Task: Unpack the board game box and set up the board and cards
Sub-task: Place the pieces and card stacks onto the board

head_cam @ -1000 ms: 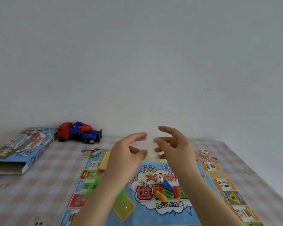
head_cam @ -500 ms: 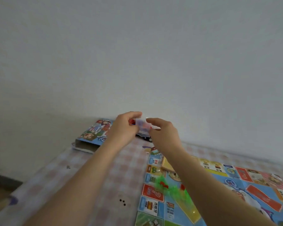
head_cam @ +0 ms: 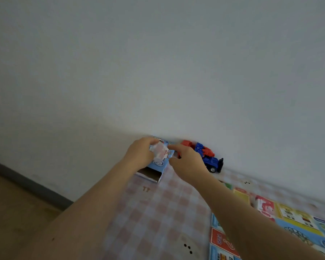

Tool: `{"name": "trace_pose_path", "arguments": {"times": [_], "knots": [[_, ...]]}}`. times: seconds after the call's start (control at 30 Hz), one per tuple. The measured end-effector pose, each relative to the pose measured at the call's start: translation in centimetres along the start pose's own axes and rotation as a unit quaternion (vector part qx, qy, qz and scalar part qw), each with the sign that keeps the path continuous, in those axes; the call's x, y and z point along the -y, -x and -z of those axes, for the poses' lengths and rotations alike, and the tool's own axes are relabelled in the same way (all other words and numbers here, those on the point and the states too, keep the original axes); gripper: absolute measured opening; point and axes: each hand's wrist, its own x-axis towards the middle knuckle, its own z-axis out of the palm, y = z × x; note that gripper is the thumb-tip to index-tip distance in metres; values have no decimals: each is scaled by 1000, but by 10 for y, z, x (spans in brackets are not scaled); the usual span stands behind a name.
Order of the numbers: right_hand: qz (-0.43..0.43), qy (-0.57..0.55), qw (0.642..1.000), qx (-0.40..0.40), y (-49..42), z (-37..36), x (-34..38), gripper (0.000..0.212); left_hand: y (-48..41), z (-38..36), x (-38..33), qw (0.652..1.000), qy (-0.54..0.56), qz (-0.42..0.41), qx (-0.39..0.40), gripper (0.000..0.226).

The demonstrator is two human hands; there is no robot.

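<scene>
Grips crumpled clear film [head_cam: 159, 152] in left hand [head_cam: 140, 155] above flat blue cardboard box [head_cam: 159, 165] at far edge of checked tablecloth [head_cam: 158, 212]. Holds right hand [head_cam: 189, 163] slack, released, beside film.

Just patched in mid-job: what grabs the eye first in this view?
Both hands meet by the far wall: the left hand holds a crumpled clear plastic bag at the blue cardboard game box, the right hand close beside it. A red and blue toy truck sits just right of them, and the colourful printed game board lies lower right on the pink checked tablecloth.
</scene>
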Motion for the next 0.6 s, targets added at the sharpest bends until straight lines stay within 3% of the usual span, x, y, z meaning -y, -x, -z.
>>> {"name": "trace_pose_path", "arguments": {"times": [0.17,0.37,0.6], "knots": [[-2,20,1000,0,-3,0,-4,46,-2,-8,9,995,-69,-37,-57,44],[-12,1,999,-45,5,9,-3,40,9,-16,-15,983,-58,-118,-124,35],[-52,-42,988,-138,56,44,-32,30,40,-49,-75,976,0,-203,-76,34]]}}
